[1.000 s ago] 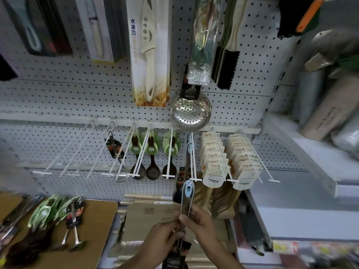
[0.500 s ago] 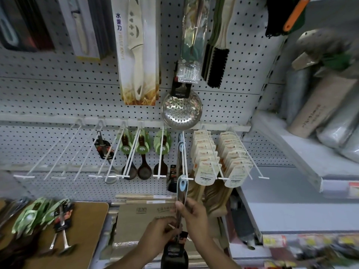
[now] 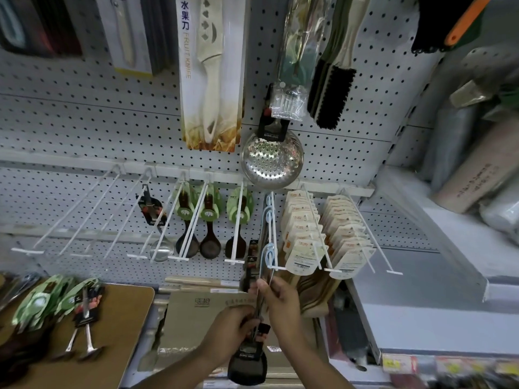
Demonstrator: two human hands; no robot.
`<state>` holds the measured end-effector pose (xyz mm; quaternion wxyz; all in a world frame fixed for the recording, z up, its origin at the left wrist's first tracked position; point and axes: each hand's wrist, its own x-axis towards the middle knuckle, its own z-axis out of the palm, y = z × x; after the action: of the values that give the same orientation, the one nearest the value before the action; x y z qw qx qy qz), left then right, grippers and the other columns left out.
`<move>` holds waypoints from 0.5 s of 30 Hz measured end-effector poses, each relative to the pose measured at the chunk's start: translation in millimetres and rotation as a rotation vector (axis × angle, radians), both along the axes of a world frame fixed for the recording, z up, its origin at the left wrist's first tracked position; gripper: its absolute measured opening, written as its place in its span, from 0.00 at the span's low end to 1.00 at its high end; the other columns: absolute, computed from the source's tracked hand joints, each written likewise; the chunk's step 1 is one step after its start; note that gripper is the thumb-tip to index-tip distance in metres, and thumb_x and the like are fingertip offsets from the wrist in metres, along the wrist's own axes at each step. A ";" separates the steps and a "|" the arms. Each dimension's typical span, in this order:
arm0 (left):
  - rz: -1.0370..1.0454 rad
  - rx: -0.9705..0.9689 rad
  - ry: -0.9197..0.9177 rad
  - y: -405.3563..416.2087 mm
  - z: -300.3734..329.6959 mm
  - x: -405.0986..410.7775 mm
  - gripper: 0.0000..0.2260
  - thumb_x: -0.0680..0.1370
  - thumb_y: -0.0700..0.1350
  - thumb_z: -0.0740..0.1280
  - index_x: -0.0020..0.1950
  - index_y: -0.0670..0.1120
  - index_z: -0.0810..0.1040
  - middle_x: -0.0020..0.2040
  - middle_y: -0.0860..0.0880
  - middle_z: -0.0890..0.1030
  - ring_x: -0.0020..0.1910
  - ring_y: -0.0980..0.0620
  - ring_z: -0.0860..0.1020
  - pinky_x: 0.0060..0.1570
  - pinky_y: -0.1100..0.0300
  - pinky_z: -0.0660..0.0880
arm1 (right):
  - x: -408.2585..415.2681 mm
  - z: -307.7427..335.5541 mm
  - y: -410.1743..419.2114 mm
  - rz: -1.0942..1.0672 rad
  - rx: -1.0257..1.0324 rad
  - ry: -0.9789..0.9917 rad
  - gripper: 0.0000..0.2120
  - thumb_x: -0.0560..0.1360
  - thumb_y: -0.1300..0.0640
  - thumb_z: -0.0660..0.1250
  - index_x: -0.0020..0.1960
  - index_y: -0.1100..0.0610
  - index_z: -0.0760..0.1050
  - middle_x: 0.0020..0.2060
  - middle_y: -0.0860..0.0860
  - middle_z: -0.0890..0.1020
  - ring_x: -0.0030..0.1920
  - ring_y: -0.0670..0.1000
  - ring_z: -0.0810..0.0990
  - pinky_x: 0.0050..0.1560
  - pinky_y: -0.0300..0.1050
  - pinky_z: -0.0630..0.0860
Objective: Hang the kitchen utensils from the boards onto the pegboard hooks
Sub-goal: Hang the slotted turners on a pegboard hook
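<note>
Fruit knife pack (image 3: 211, 71) reads "FRUIT KNIFE". Both hands' grip holds spatula (image 3: 254, 327): left hand (image 3: 231, 331) low, right hand (image 3: 282, 300) pinching the shaft. Its blue loop is now against the hook (image 3: 270, 234) tip, higher than before.

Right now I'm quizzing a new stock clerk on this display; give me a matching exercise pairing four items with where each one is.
Items:
1. round perforated steel skimmer
2. black-headed spatula with a pale blue loop handle
3. brown wooden board
4. black-bristled brush

Places:
A. lower left, with packaged utensils lying on it
B. gripped by the left hand and right hand
C. hanging on the pegboard, centre
D. hanging upper right of the skimmer

Pairs: 1-C, 2-B, 3-A, 4-D
</note>
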<state>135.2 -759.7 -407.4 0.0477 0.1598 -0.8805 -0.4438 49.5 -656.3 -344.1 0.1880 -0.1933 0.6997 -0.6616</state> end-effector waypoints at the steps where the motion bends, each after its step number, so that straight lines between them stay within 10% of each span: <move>1: 0.004 -0.005 -0.002 -2.8 0.7 -3.4 0.04 0.78 0.46 0.67 0.44 0.50 0.80 0.41 0.57 0.84 0.42 0.62 0.81 0.43 0.63 0.75 | -2.9 1.0 -3.1 -0.002 -0.013 -0.004 0.07 0.78 0.63 0.67 0.44 0.59 0.82 0.39 0.58 0.85 0.43 0.56 0.84 0.46 0.47 0.79; 11: 0.039 -0.037 -0.026 -22.4 6.7 -34.8 0.07 0.78 0.46 0.66 0.41 0.55 0.76 0.39 0.56 0.82 0.40 0.57 0.80 0.40 0.60 0.73 | -36.4 1.4 -29.2 -0.050 0.025 -0.005 0.11 0.78 0.62 0.67 0.40 0.50 0.84 0.38 0.55 0.86 0.43 0.55 0.85 0.48 0.50 0.81; 15: 0.037 -0.012 -0.027 -26.3 8.4 -42.7 0.07 0.78 0.45 0.66 0.41 0.54 0.76 0.39 0.56 0.82 0.42 0.56 0.82 0.43 0.58 0.76 | -42.0 9.2 -36.8 -0.066 -0.050 -0.047 0.06 0.78 0.66 0.66 0.46 0.66 0.81 0.38 0.60 0.84 0.37 0.49 0.83 0.39 0.37 0.79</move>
<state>92.5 -786.0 -399.0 0.0450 0.1818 -0.8806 -0.4352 7.5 -693.1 -334.9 0.1778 -0.1591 0.6843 -0.6891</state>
